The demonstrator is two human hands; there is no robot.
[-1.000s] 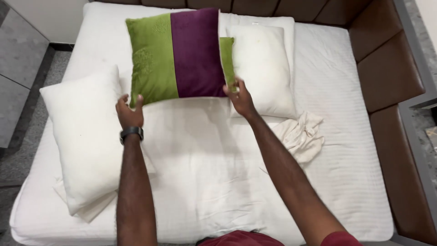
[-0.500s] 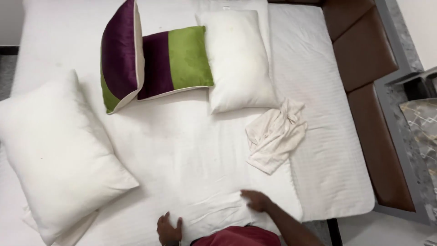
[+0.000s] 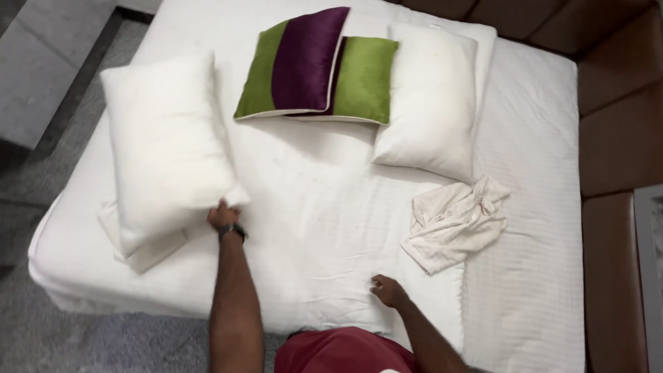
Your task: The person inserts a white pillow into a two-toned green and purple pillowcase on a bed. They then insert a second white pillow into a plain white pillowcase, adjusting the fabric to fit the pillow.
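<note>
White pillow (image 3: 166, 145), the large plump one on the left side of the bed (image 3: 311, 207), lies at a slant with its upper end toward the head of the bed and its lower right corner pinched in the left hand (image 3: 222, 215), whose fingers are closed on that corner. A dark watch (image 3: 233, 231) sits on that wrist. Beneath the pillow's lower end a second, flatter white pillow (image 3: 141, 249) pokes out near the mattress edge. The right hand (image 3: 388, 290) rests palm down on the white sheet close to the near edge of the bed, fingers loosely spread and holding nothing. Toward the head of the bed two green and purple cushions (image 3: 314, 65) overlap, the left one lying partly over the right one. Just beside them to the right, another white pillow (image 3: 428, 100) lies on the sheet. Below that pillow, well apart from the right hand, a crumpled cream cloth (image 3: 452, 221) lies in a heap. A brown padded frame (image 3: 615, 138) runs along the bed's right side, and grey floor (image 3: 48, 90) shows to the left. The person's dark red shirt (image 3: 338, 352) fills the bottom edge of the view.
</note>
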